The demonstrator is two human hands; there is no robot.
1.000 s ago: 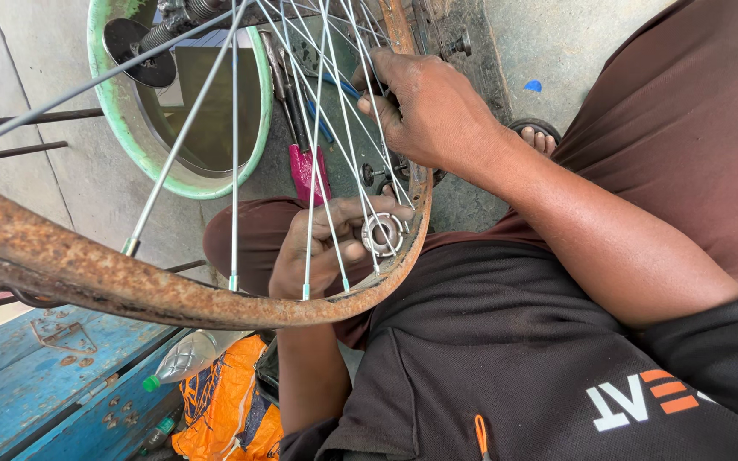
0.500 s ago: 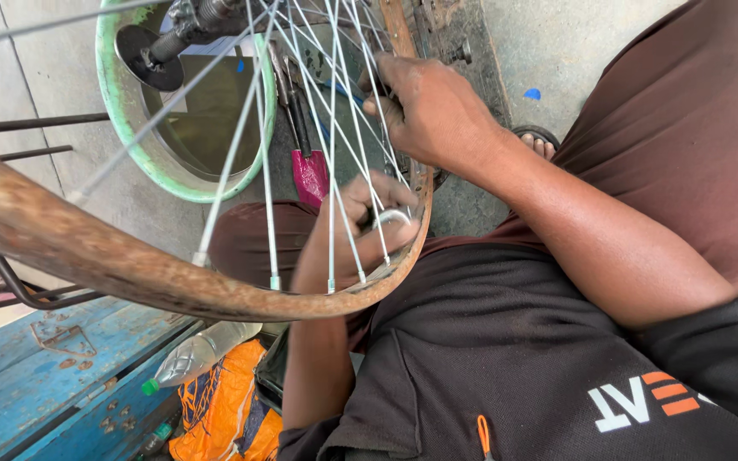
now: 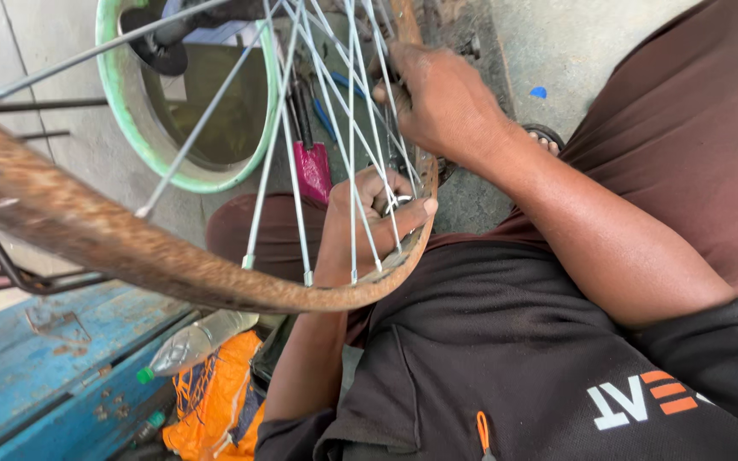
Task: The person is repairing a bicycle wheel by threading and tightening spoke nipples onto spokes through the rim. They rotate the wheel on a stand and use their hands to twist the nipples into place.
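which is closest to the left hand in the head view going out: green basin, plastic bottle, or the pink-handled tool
From the left hand:
1. Pink-handled tool, just to the upper left behind the spokes.
2. Green basin, farther off at upper left.
3. Plastic bottle, at lower left by the blue bench; nearly as far as the basin.

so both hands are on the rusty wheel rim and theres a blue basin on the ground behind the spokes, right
Not quite: the basin is green, not blue, as the head view shows. The rest holds: the left hand and right hand are on the rusty wheel rim.
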